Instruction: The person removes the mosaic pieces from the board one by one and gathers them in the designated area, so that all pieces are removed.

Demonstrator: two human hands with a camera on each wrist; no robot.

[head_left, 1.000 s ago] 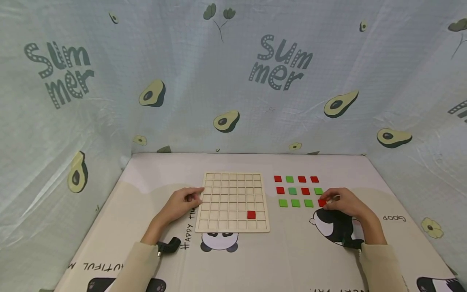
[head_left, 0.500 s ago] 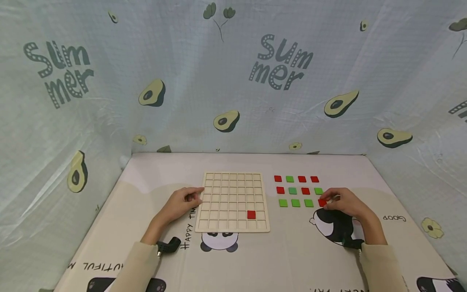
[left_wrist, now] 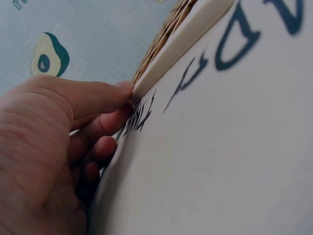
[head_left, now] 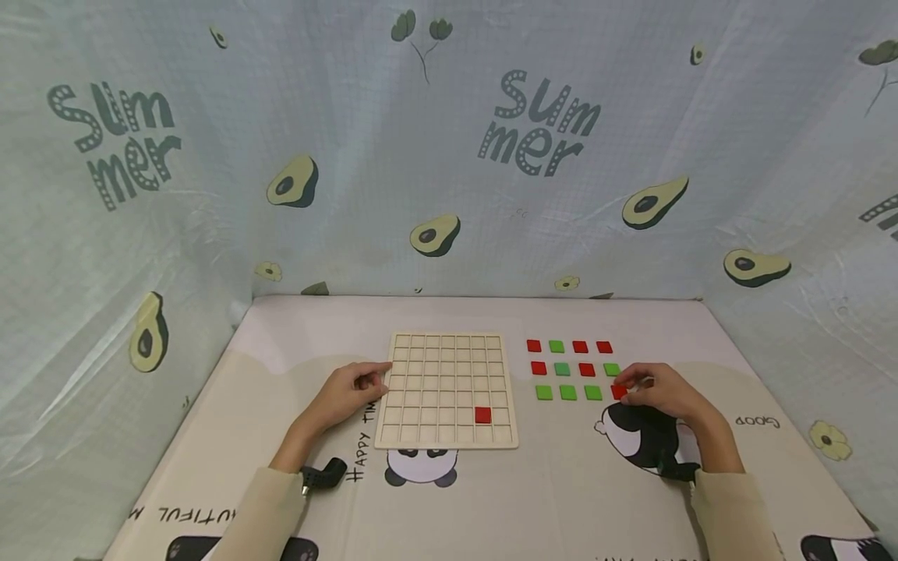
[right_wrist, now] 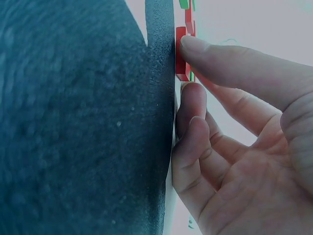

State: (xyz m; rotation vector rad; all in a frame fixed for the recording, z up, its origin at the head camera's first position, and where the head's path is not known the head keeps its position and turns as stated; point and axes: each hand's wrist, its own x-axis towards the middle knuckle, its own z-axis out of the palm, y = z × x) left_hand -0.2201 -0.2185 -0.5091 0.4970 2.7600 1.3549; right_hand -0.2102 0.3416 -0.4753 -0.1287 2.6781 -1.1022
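Note:
A pale wooden grid board [head_left: 428, 378] lies flat on the table, with one red square tile [head_left: 482, 415] in a cell toward its lower right. My left hand [head_left: 345, 392] holds the board's left edge with thumb and fingers; in the left wrist view the fingertips [left_wrist: 124, 88] meet the board's side. On the right, my right hand [head_left: 662, 387] pinches another red square tile [head_left: 618, 392] at the near right corner of a tile array. The right wrist view shows the thumb [right_wrist: 195, 45] against this red tile [right_wrist: 181, 54], its far side partly hidden.
Several loose red and green tiles, among them a green tile [head_left: 568, 393], lie in three rows right of the board. The tabletop [head_left: 484, 506] carries panda prints and lettering. A patterned curtain [head_left: 463, 156] encloses the back and sides. A small black device [head_left: 325, 473] sits at the left wrist.

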